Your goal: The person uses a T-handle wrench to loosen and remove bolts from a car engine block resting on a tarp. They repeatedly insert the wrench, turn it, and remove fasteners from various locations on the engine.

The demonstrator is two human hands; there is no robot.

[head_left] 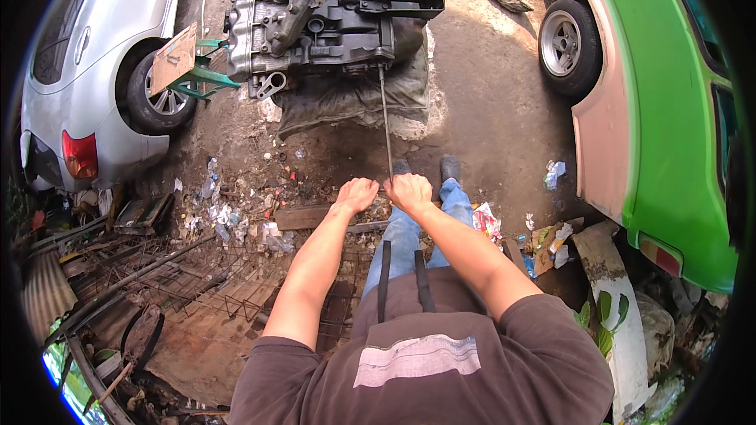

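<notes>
Outdoors, on bare dirt ground [488, 102], both hands were closed around the near end of a long thin metal rod [385, 122]. The left hand [356, 194] and the right hand [410, 191] sat side by side, almost touching, each fist wrapped on the rod so that its lower end was hidden inside the grip. From the fists the rod ran straight away from the person to the underside of a large grey and black cast-metal engine block [327, 16], which rested on a dark, crumpled sack [354, 98] spread over the ground.

The person's feet, in dark shoes [425, 167], stood just beyond the hands, on either side of the rod's line.

A silver car [87, 55] was parked to the left, with a green metal stool carrying a brown board [185, 63] by its rear wheel. A green and pink car [654, 110] stood to the right. Scattered litter [224, 205] lay left of the hands, and a torn cardboard box [547, 240] holding crumpled wrappers sat near the right car's corner. Rusty wire mesh [205, 283] lay at the lower left.
</notes>
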